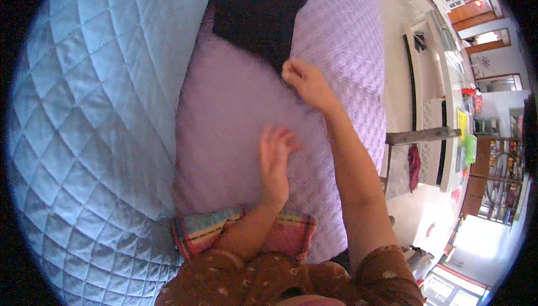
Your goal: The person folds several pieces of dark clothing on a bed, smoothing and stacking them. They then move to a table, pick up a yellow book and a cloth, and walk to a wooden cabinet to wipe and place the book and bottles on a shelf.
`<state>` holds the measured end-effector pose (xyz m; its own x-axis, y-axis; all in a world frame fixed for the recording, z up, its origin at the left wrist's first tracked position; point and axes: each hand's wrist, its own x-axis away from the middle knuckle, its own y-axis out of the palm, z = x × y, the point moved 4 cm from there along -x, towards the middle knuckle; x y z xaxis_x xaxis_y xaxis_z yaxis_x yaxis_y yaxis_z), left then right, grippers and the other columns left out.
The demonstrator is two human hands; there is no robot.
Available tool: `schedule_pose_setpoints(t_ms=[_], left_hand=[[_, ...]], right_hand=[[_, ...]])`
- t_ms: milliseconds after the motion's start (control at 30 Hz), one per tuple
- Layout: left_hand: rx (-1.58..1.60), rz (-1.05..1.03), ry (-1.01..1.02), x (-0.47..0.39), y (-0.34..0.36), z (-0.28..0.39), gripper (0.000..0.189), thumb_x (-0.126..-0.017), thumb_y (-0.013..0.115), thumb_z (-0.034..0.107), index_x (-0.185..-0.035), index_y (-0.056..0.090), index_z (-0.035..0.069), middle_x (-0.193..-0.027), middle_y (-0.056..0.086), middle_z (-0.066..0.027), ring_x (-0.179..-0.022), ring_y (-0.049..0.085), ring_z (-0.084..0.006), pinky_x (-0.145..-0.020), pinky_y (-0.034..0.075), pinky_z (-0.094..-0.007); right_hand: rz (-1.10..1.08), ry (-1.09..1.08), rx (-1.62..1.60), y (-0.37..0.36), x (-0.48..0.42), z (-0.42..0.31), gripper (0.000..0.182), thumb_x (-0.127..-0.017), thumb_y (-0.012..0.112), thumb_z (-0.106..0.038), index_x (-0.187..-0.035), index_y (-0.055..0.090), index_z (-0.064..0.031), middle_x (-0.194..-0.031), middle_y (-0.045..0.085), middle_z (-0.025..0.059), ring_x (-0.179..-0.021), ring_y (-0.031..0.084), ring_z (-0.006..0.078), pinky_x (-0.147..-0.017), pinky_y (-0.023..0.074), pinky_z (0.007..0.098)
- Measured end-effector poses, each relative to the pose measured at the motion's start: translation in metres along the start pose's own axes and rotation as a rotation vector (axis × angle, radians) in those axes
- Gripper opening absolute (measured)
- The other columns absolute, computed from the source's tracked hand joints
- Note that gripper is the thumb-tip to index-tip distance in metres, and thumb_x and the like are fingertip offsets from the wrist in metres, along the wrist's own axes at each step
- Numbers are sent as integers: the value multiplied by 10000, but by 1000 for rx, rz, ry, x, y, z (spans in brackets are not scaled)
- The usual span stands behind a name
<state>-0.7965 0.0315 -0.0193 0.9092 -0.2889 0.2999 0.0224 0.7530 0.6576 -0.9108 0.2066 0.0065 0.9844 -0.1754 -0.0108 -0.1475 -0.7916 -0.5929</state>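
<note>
A black cloth lies at the top middle, partly cut off by the picture's edge. My right hand pinches its lower corner between closed fingers. Lower down, my left hand is blurred, its fingers apart and holding nothing, over a fuzzy mauve cloth. This cloth lies on a quilted lilac bed cover. Near my body a folded striped, multicoloured cloth lies partly under my left forearm.
A blue quilted cover fills the left side. At the right stand a wooden chair and a long white table with a green container on it. A dark red cloth hangs by the chair.
</note>
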Motion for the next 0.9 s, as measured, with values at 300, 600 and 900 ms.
schedule_pose_setpoints(t_ms=[300, 600, 900], left_hand=[[397, 37, -251, 23, 11, 19, 537, -944, 588, 437, -1297, 554, 33, -1205, 627, -131, -1050, 630, -271, -895, 530, -419], [-325, -755, 108, 162, 75, 42, 621, -838, 715, 228, -1354, 439, 21, -1240, 536, -98, -1152, 513, -215, -1027, 387, -354], [-300, -1129, 83, 208, 83, 21, 437, -955, 581, 223, -1320, 512, -9, -1202, 554, -90, -1035, 542, -143, -941, 428, -308]], right_hand=[[-295, 303, -238, 0, 303, -90, 122, -896, 604, -114, -891, 522, -24, -759, 520, 32, -738, 483, 128, -691, 432, 303], [463, 156, 1, -32, 445, -150, 438, -743, 780, -67, -1085, 507, -68, -1026, 568, 90, -963, 564, 223, -804, 488, 344], [787, 323, -758, -30, 513, -123, 510, -852, 587, 32, -1351, 497, -14, -1236, 608, 34, -1180, 533, 158, -1058, 377, 307]])
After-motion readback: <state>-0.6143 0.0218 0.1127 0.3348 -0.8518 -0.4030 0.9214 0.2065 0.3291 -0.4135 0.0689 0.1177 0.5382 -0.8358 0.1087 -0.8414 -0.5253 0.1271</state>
